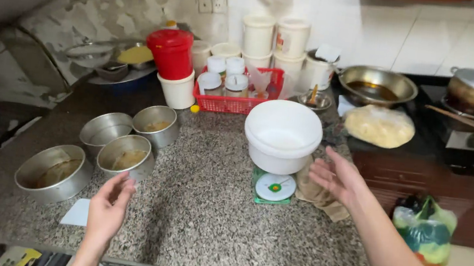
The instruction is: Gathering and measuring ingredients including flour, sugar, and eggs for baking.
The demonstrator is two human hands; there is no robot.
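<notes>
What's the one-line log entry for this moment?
left hand: open, empty, near round tins | right hand: open, empty, beside white bowl on scale

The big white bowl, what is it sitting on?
The white bowl sits on a small kitchen scale with a round dial facing up. The bowl covers the scale's top plate, so that part cannot be seen. A crumpled cloth lies beside the scale.

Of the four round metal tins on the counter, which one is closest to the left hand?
The front-right tin, just above the left hand, whose fingertips almost reach its rim. The large tin sits further left; the other two lie behind.
</notes>
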